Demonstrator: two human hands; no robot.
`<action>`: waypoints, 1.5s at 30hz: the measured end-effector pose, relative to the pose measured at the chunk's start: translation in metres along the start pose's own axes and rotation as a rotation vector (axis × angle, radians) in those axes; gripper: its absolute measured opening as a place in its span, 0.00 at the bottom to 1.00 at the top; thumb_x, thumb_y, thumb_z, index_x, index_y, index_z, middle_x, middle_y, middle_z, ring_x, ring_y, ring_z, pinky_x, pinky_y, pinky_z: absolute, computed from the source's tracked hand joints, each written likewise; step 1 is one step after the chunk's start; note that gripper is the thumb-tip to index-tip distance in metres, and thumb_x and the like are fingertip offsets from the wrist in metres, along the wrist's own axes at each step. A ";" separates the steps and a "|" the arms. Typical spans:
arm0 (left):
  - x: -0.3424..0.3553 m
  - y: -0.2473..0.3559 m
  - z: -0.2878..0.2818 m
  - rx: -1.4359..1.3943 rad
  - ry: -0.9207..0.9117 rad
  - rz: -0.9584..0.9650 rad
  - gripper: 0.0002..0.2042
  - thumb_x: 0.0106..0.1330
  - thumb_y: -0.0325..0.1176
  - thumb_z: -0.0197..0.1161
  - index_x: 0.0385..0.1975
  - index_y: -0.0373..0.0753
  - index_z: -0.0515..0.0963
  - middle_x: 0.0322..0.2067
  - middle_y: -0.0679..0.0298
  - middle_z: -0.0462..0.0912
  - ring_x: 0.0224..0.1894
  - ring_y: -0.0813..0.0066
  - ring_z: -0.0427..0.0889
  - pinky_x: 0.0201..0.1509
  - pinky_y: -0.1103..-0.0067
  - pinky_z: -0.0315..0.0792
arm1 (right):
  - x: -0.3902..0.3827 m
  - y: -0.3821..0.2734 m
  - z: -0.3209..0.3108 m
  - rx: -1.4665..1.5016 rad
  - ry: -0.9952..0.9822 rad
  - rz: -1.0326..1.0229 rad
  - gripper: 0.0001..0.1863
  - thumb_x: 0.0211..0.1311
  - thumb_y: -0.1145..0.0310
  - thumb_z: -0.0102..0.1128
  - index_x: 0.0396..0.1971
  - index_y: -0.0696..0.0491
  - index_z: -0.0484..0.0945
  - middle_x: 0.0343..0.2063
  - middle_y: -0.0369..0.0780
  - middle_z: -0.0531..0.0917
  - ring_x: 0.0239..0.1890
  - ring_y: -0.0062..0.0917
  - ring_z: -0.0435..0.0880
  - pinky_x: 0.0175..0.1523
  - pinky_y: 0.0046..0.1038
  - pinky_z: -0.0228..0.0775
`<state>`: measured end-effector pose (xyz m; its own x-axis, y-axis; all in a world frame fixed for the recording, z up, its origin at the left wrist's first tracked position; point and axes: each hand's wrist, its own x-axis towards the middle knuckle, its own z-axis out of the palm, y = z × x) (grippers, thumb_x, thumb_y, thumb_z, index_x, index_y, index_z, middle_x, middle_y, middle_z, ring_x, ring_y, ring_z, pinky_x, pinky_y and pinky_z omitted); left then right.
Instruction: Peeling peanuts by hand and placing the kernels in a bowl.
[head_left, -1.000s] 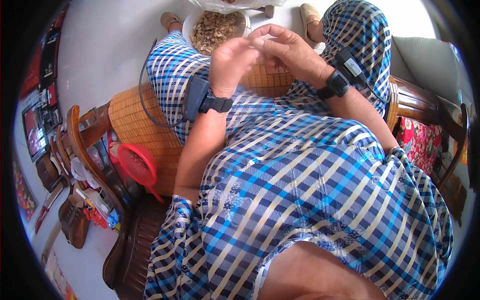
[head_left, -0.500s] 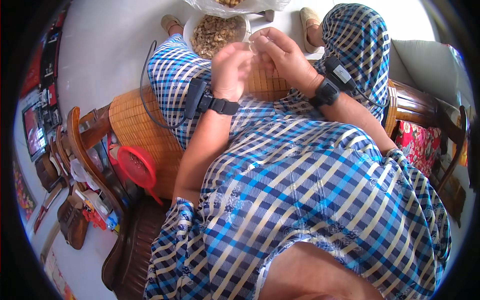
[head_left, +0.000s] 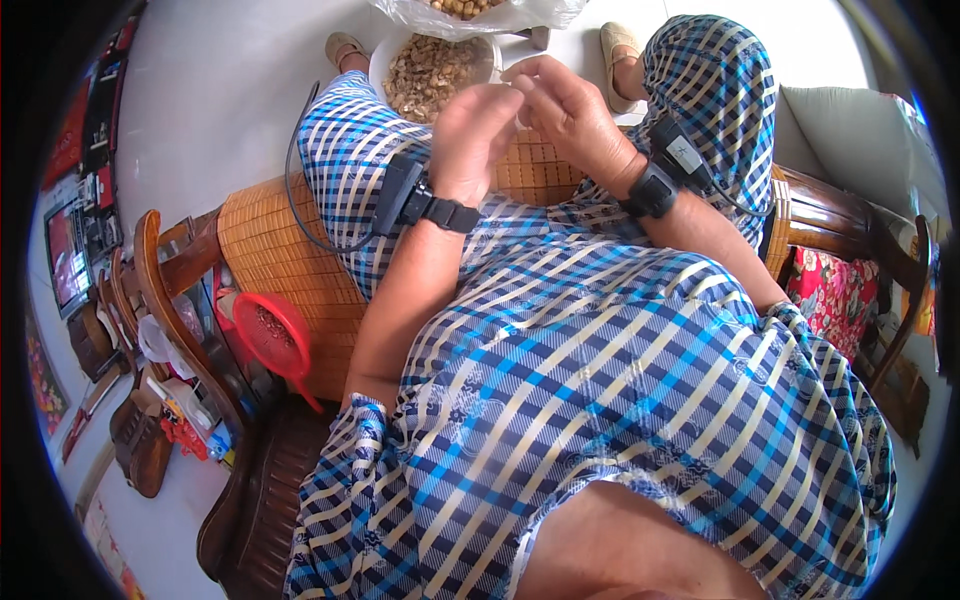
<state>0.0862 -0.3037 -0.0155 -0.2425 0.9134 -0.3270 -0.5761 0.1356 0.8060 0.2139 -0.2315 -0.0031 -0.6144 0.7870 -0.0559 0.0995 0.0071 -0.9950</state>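
Side by side above my lap, both of my hands are raised with fingertips meeting. My left hand [head_left: 474, 137] is curled, its back toward me, and is slightly blurred. Thumb and fingers of my right hand [head_left: 578, 112] are pinched at the left fingertips. Whatever lies between them is too small and hidden to make out. Just beyond the hands, on the floor, stands a white basin [head_left: 496, 60] of broken tan peanut shells [head_left: 435, 75]. Over its far rim hangs a clear plastic bag [head_left: 535, 14] holding what look like whole peanuts [head_left: 465, 7].
A red plastic strainer [head_left: 302, 318] with small reddish kernels rests at my left on the woven bamboo seat mat [head_left: 270, 230]. Wooden armrests [head_left: 150, 250] flank me. Cables run from black wrist devices [head_left: 400, 195]. A flowered red cloth [head_left: 835, 295] lies at right.
My left hand has rolled inward, its fingers now hidden behind its back. The pale bit seen between the fingertips no longer shows. My right hand stays nearly in place.
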 end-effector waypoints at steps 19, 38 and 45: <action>-0.003 -0.002 -0.018 -0.212 -0.041 -0.125 0.12 0.67 0.36 0.52 0.42 0.35 0.77 0.39 0.63 0.80 0.42 0.70 0.77 0.46 0.74 0.70 | -0.005 -0.015 0.001 -0.497 -0.148 -0.436 0.11 0.60 0.71 0.58 0.42 0.56 0.76 0.33 0.44 0.81 0.33 0.34 0.83 0.37 0.29 0.75; -0.018 0.005 -0.013 0.046 0.214 0.003 0.07 0.63 0.32 0.55 0.35 0.39 0.79 0.20 0.75 0.72 0.19 0.88 0.65 0.20 0.88 0.57 | 0.048 -0.021 0.021 0.202 -0.043 0.226 0.17 0.69 0.60 0.49 0.42 0.60 0.75 0.25 0.36 0.78 0.17 0.14 0.68 0.21 0.17 0.64; -0.006 0.005 0.011 0.195 0.103 0.177 0.09 0.64 0.35 0.62 0.39 0.39 0.78 0.26 0.73 0.77 0.23 0.90 0.67 0.24 0.90 0.59 | 0.036 -0.011 0.000 0.235 -0.068 0.352 0.21 0.70 0.56 0.47 0.49 0.59 0.72 0.29 0.37 0.78 0.18 0.14 0.70 0.22 0.16 0.63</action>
<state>0.0933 -0.3043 -0.0036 -0.4096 0.8869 -0.2135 -0.3595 0.0582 0.9313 0.1907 -0.2038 0.0061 -0.6259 0.6738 -0.3926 0.1356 -0.4017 -0.9057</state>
